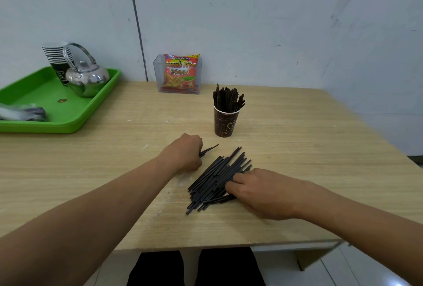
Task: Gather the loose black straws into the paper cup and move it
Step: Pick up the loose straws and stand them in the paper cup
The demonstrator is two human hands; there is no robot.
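A brown paper cup (225,123) stands upright on the wooden table (297,148), with a bundle of black straws (227,98) sticking out of it. A pile of loose black straws (215,180) lies flat in front of it, slanting from near left to far right. My left hand (185,152) is closed on a few black straws (209,149) whose ends poke out to the right, just left of the pile. My right hand (261,192) rests on the pile's right side, fingers spread over the straws and pressing on them.
A green tray (57,111) at the far left holds a metal kettle (88,78), a stack of paper cups (57,57) and some wrapped items. A clear holder with a red snack bag (179,73) stands against the wall. The table's near edge is close to my lap.
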